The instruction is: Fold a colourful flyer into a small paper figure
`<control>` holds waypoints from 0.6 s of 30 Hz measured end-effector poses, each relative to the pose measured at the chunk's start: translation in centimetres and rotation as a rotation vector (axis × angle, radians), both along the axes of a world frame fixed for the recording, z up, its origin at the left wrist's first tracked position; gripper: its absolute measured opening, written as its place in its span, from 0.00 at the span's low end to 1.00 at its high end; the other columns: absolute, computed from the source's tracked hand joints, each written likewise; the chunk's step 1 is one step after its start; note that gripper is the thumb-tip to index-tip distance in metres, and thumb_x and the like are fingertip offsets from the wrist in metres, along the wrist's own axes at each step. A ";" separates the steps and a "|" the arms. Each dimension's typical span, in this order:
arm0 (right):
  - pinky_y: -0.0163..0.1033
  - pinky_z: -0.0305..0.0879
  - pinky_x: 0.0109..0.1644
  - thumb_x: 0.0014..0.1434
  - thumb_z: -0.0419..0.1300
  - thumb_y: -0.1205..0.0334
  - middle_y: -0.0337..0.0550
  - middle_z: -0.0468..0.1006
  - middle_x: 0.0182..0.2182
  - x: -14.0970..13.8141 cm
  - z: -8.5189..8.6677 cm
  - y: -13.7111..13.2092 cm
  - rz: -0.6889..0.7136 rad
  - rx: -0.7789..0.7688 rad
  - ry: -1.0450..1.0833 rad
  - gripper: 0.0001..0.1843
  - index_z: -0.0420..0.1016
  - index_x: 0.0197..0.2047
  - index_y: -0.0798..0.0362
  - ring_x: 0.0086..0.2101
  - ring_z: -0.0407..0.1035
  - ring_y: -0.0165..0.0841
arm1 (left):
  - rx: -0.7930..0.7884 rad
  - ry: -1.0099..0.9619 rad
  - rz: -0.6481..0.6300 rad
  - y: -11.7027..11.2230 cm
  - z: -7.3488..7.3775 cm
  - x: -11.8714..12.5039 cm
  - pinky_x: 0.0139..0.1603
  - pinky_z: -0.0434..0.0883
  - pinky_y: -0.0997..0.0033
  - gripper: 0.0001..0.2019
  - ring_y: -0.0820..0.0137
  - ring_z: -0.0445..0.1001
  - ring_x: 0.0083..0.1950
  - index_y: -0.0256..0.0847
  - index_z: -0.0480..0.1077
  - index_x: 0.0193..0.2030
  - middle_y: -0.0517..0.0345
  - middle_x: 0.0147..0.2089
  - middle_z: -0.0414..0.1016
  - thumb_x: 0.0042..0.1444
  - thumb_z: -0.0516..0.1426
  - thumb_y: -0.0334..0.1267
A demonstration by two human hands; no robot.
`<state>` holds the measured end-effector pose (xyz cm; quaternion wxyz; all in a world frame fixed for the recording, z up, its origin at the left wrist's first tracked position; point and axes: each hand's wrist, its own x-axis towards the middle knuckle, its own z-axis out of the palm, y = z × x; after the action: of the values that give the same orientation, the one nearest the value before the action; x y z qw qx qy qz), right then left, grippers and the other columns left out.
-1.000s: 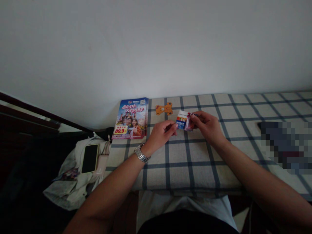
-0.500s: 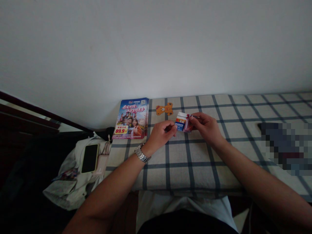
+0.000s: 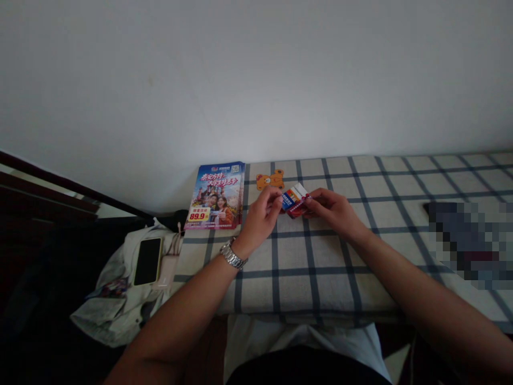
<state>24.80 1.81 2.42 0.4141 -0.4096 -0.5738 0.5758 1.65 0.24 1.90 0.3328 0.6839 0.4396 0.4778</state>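
Observation:
A small folded leaflet [image 3: 293,199], white, blue and red, is held above the checked tablecloth [image 3: 320,262]. My left hand [image 3: 260,216], with a metal watch on the wrist, pinches its left end. My right hand [image 3: 331,211] grips its right end with closed fingers. An orange bear-shaped cutout [image 3: 270,180] lies flat just behind my left hand. A stack of colourful flyers [image 3: 216,195] lies at the table's left end.
A white wall rises directly behind the table. Left of the table, a phone [image 3: 147,260] lies on crumpled pale cloth [image 3: 116,299] beside a small pink device. A blurred dark patch [image 3: 468,240] covers the table's right side.
Both hands have shifted slightly left with the leaflet, which is now tilted and more tightly folded. My left hand has risen towards the bear cutout.

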 end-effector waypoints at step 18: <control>0.45 0.81 0.45 0.67 0.66 0.48 0.45 0.87 0.42 0.5 -0.5 0.4 -0.077 0.217 -0.249 0.18 0.80 0.54 0.49 0.39 0.83 0.39 | -0.021 0.113 -0.022 0.4 -0.7 -0.2 0.51 0.82 0.61 0.19 0.66 0.82 0.46 0.48 0.68 0.63 0.52 0.58 0.80 0.68 0.62 0.32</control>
<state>25.27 2.19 1.94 0.4033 -0.4523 -0.6633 0.4390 1.41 0.67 1.21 0.3196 0.7111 0.4552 0.4301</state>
